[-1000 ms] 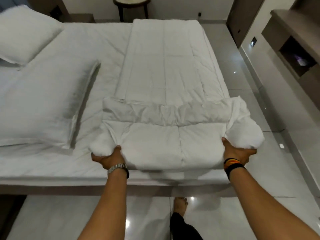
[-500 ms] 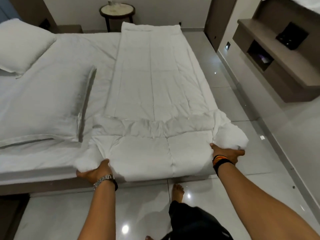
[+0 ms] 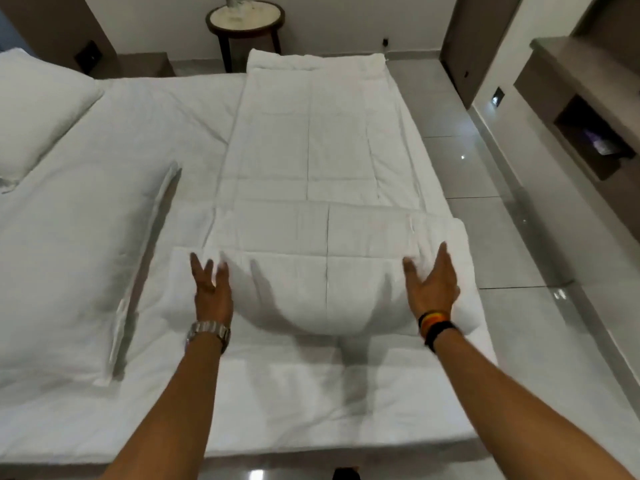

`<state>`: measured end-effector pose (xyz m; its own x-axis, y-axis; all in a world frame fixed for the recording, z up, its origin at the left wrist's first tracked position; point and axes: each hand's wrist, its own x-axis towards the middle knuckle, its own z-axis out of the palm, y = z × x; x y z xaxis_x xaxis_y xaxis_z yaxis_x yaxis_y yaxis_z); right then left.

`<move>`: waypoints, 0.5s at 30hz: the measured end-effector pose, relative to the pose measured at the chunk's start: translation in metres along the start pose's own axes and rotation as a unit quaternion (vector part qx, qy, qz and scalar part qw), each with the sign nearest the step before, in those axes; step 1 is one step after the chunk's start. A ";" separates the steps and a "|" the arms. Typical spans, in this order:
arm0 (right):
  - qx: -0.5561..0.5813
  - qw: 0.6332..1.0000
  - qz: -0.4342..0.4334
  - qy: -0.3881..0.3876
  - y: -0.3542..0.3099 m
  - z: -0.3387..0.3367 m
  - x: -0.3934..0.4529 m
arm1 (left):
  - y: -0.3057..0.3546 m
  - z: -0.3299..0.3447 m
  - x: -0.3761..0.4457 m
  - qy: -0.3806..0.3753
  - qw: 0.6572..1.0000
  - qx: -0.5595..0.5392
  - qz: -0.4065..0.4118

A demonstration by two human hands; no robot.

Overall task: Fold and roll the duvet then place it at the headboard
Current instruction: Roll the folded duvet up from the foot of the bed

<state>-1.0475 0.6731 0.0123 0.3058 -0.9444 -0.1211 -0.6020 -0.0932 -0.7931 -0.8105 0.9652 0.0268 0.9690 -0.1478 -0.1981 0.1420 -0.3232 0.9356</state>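
The white quilted duvet [image 3: 311, 140] lies folded into a long strip down the right side of the bed, reaching to the far edge. Its near end is turned over into a thick roll [image 3: 325, 282] across the strip. My left hand [image 3: 209, 285], with a metal watch, rests flat on the roll's left part, fingers spread. On the roll's right end lies my right hand [image 3: 431, 282], with dark wristbands, fingers also apart. Neither hand grips the fabric.
A flat pillow [image 3: 69, 258] lies left of the roll and a plump pillow [image 3: 31, 109] at the far left. A round side table [image 3: 245, 19] stands beyond the bed. Glossy tiled floor [image 3: 519, 244] and a wall shelf unit [image 3: 588, 126] are to the right.
The near end of the duvet has been rolled forward, away from the bed's front edge. Both hands let go of the edge they gripped and now lie open on top of the roll.
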 end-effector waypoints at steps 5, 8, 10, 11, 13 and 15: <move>-0.169 0.978 0.018 -0.123 0.044 0.052 0.055 | -0.083 0.040 0.023 -0.043 0.978 0.179 -0.093; -0.147 0.988 -0.012 -0.035 0.055 0.051 0.061 | -0.087 0.053 0.030 0.044 0.978 0.186 -0.079; -0.096 0.990 0.086 0.057 0.067 0.043 0.036 | -0.078 0.054 0.028 0.137 0.973 0.176 -0.065; -0.037 0.981 0.171 0.082 0.071 0.041 0.022 | -0.074 0.052 0.033 0.184 0.965 0.163 -0.090; 0.094 0.948 0.296 0.075 0.071 0.047 0.007 | -0.073 0.047 0.049 0.264 0.941 0.094 -0.190; 0.186 0.924 0.326 0.065 0.061 0.063 0.013 | -0.081 0.041 0.070 0.305 0.901 -0.018 -0.307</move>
<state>-1.0340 0.6751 -0.0755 -0.1382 -0.7931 -0.5932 -0.3242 0.6022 -0.7296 -0.7624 0.9426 -0.0753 0.6354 0.5935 -0.4940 0.6844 -0.1366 0.7162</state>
